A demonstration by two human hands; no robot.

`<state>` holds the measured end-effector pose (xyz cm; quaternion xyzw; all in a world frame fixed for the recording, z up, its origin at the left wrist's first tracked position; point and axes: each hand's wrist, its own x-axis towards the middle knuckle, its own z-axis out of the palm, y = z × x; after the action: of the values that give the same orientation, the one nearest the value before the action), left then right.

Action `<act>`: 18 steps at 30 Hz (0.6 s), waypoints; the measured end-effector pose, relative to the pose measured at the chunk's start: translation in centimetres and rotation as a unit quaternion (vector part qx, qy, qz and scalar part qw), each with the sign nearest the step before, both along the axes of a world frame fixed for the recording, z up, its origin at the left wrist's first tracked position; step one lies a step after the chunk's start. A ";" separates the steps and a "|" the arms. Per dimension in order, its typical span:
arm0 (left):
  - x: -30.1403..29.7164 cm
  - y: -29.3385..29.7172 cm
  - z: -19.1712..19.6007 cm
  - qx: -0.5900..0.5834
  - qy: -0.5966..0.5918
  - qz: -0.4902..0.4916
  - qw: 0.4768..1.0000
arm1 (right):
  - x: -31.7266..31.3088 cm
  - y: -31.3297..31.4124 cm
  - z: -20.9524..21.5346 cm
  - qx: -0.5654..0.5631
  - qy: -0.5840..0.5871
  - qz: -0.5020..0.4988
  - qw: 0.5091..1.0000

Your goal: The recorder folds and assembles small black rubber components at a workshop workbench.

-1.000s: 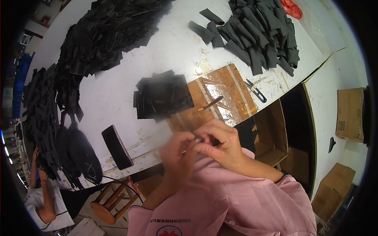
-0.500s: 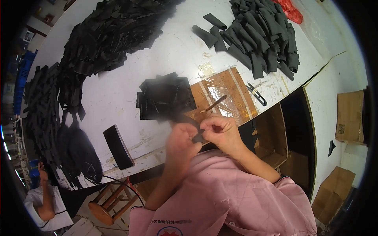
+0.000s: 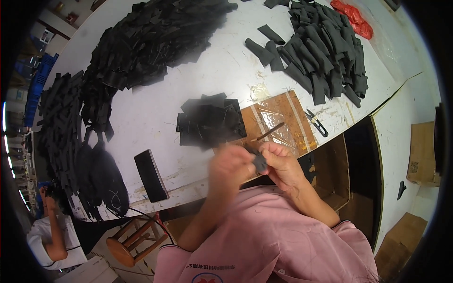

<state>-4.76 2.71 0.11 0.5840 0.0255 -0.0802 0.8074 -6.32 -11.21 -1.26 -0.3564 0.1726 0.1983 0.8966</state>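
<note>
A small dark grey fabric piece is pinched in my right hand, just off the table's near edge. Beside it, my left hand is smeared by motion, so its fingers cannot be read. Just beyond both hands lies a brown wooden board with tape strips and clear film. Across the board rests a thin brown pointed stick. Left of the board is a stack of flat black fabric pieces. A pair of black thread snips lies at the board's right edge.
A phone lies left of my hands. Black fabric pieces heap at the far left, dark grey fabric tubes at the far right. A red plastic bag is behind them. A wooden stool and another person's arm are lower left.
The view has shifted, so the table's things appear further right. My hands have drawn slightly apart, and more of the grey fabric piece shows at my right fingers.
</note>
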 end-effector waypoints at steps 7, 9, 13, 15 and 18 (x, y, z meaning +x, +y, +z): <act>-0.8 -0.2 4.6 0.053 0.006 -0.214 0.975 | -0.4 -1.0 1.2 -0.016 -0.156 -0.062 0.986; -1.2 -0.8 3.2 0.101 -0.041 -0.163 0.981 | -0.4 -1.3 2.5 -0.154 -0.225 -0.065 0.960; -1.1 -2.0 3.6 0.124 -0.147 -0.050 0.980 | 0.1 -1.6 5.5 -0.391 -0.359 -0.078 0.844; -0.5 -2.6 3.9 0.071 -0.200 0.011 0.977 | 0.6 -2.0 7.0 -0.452 -0.398 -0.070 0.795; -0.1 -2.2 6.8 -0.054 -0.027 -0.063 0.996 | 1.0 -2.3 9.0 -0.478 -0.403 -0.067 0.777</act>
<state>-4.83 0.55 6.90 0.5422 -0.0373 -0.1168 0.8312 -5.34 -13.55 7.79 -0.7744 -0.1083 -0.1317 0.6093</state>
